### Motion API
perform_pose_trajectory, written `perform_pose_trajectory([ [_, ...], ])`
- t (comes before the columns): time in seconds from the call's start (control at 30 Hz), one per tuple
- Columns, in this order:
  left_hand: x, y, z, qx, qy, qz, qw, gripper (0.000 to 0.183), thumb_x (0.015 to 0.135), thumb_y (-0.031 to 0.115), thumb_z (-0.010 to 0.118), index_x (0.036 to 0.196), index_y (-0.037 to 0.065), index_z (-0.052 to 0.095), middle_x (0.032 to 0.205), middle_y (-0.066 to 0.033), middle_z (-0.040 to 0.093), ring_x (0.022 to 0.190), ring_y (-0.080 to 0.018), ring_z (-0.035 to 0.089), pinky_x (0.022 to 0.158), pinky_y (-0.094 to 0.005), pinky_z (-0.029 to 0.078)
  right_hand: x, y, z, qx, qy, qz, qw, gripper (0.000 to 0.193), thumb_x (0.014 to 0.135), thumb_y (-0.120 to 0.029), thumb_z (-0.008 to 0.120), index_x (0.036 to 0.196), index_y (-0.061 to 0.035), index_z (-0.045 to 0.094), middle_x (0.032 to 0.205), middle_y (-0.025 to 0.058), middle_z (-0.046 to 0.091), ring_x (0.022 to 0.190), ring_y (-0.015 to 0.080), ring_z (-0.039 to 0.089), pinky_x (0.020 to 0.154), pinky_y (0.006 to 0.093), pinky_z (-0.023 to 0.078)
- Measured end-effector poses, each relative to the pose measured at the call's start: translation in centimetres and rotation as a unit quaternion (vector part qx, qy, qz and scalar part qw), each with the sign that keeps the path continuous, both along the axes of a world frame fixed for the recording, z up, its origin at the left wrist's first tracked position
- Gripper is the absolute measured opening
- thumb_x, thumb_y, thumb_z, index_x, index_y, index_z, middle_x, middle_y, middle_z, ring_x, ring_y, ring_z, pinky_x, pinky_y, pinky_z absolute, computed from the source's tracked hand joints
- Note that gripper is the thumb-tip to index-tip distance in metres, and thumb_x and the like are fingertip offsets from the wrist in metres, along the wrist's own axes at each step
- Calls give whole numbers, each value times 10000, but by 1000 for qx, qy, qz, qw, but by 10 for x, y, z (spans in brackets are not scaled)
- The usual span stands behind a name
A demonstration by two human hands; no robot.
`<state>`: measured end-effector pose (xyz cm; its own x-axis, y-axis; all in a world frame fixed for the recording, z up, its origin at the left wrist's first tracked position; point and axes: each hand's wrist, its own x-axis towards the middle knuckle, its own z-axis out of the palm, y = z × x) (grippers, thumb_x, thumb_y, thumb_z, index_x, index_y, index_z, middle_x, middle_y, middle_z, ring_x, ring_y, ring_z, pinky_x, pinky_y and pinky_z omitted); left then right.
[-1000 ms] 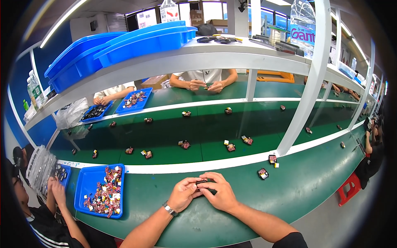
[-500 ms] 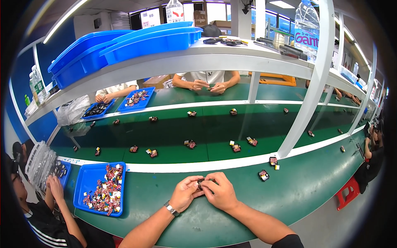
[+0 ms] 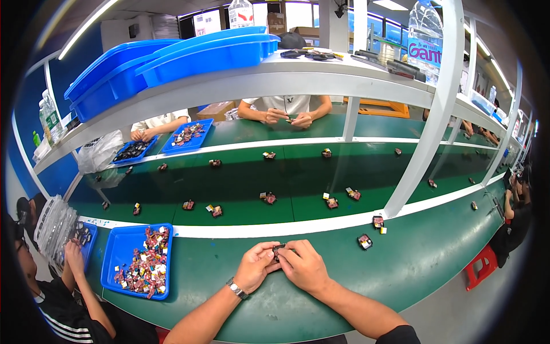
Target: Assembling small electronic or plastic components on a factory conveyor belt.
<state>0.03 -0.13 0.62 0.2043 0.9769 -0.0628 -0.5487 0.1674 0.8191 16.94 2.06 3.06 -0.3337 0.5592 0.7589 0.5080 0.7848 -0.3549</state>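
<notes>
Above the green bench, my left hand (image 3: 255, 267) and my right hand (image 3: 305, 266) meet with fingers pinched round a small black plastic housing (image 3: 278, 250). My fingers cover most of it, so its inside cannot be made out. A metal watch is on my left wrist. To the left of my hands lies a blue tray (image 3: 106, 265) with a heap of small reddish parts (image 3: 150, 261) bearing white and yellow bits. On the right, a black housing (image 3: 364, 241) with a reddish part in it rests on the bench, and a similar piece (image 3: 378, 222) sits by the post.
A green conveyor belt (image 3: 246, 183) beyond the white rail carries several similar pieces. Overhead, a white shelf (image 3: 321, 77) bears blue trays (image 3: 212, 57) and bottles; its post (image 3: 427, 114) stands ahead to the right. Co-workers sit at left, opposite and far right.
The pieces on the belt have shifted slightly to the right. My hands stay in place with the housing, a little more of which shows between my fingers.
</notes>
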Motion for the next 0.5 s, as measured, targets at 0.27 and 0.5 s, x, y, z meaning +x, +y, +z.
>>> perform_pose_trajectory([
  [0.27,0,0,-3,-8,6,13,1000,270,989,76,515,1248,-2,511,1145,-95,619,1056,-203,622,938,-399,533,-3,0,-2,28,-33,-29,999,187,718,-46,739,893,-74,680,907,40,612,814,216,613,640,312,536],
  [0.5,2,2,-6,2,18,24,1000,277,972,107,561,1231,20,514,1146,-103,621,1052,-233,629,938,-434,529,-2,4,-9,51,-47,-36,997,214,705,-39,715,913,-57,674,934,47,623,837,216,622,672,326,537],
])
